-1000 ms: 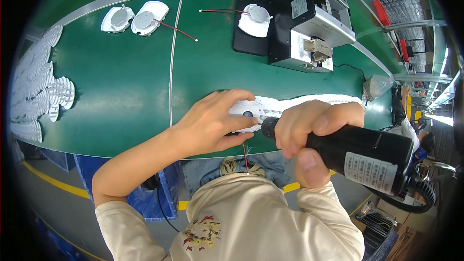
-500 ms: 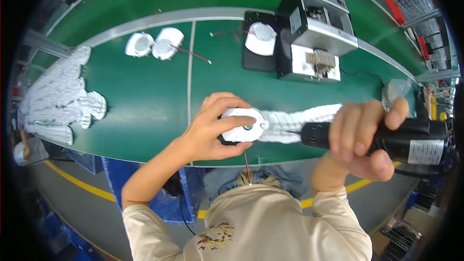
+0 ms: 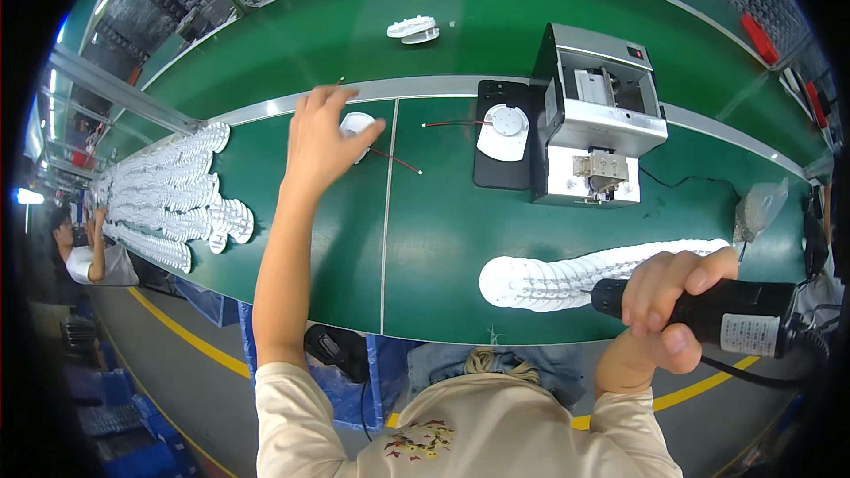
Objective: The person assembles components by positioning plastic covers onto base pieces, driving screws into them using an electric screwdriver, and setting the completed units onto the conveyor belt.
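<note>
My left hand point(image 3: 317, 140) reaches out over the left part of the bench, thumb and fingers apart around a white rounded housing point(image 3: 357, 124) with a thin red-and-black wire. Part of that housing is hidden, and whether the fingers touch it is unclear. In my right hand point(image 3: 666, 296) is a black electric screwdriver point(image 3: 733, 305), held sideways with its bit pointing left. The bit is over an overlapping row of white housings point(image 3: 567, 281), whose left end shows a whole round face.
A metal-and-black machine point(image 3: 602, 115) stands at the back right. Beside it, a black pad point(image 3: 503, 175) carries another wired white housing point(image 3: 507, 128). More white parts point(image 3: 413, 29) lie on the raised back shelf. Overlapping stacks point(image 3: 168, 195) fill the far left, near another person point(image 3: 93, 257).
My left hand has let go of the white housing it held and moved away to the far left. The screwdriver has stayed in my right hand. The view has shifted upward.
</note>
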`<act>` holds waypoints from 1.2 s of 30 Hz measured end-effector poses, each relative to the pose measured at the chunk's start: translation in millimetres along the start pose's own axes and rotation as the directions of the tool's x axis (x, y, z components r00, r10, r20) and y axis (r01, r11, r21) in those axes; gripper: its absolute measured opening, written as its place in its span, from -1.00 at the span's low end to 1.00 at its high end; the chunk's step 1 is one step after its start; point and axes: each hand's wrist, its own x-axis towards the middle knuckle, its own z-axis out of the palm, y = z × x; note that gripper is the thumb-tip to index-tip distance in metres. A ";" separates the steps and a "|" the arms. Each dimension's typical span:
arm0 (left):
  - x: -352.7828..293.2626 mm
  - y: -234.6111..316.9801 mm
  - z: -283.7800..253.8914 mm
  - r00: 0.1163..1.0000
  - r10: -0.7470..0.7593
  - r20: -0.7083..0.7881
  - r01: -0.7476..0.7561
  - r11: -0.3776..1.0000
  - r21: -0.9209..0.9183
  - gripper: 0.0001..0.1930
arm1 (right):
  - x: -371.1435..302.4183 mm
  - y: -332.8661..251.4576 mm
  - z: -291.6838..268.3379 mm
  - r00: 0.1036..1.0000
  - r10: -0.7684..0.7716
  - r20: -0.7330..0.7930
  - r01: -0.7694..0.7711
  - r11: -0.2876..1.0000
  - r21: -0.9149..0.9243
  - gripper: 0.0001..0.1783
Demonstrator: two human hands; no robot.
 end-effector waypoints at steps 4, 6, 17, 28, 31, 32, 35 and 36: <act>-40.0 6.0 -0.7 0.996 0.038 0.082 -0.057 0.968 0.243 -0.62 | -0.6 -0.3 1.4 1.000 0.018 -0.026 -0.017 0.999 0.038 -0.52; -57.0 11.3 -1.9 0.993 0.062 0.105 -0.085 0.970 0.228 -0.64 | -2.8 2.1 10.6 0.994 0.042 -0.103 -0.037 0.998 0.052 -0.54; -118.9 25.9 -70.8 0.976 -0.153 0.154 0.174 0.976 -0.129 -0.33 | -4.6 -8.9 -5.6 0.996 0.003 0.084 -0.004 1.000 0.015 -0.53; -119.5 79.4 -39.5 0.794 0.280 0.540 -0.081 0.929 -0.361 -0.39 | -0.5 -17.6 -12.5 0.965 0.091 0.246 -0.080 0.995 -0.054 -0.51; -128.3 82.1 -4.1 0.898 0.425 0.117 -0.234 0.684 -0.691 -0.59 | 0.1 -17.7 -13.9 0.959 0.105 0.262 -0.097 0.994 -0.044 -0.50; -129.3 85.9 2.8 0.877 0.471 0.093 -0.267 0.639 -0.722 -0.67 | 0.1 -17.7 -13.7 0.959 0.105 0.264 -0.097 0.994 -0.042 -0.50; -124.2 104.4 13.2 0.845 0.530 0.068 -0.295 0.569 -0.768 -0.78 | -0.5 -17.4 -12.8 0.954 0.137 0.265 -0.125 0.990 -0.062 -0.50; -120.7 108.4 13.8 0.818 0.572 0.059 -0.320 0.539 -0.779 -0.79 | -0.2 -16.9 -12.2 0.954 0.141 0.264 -0.129 0.990 -0.064 -0.50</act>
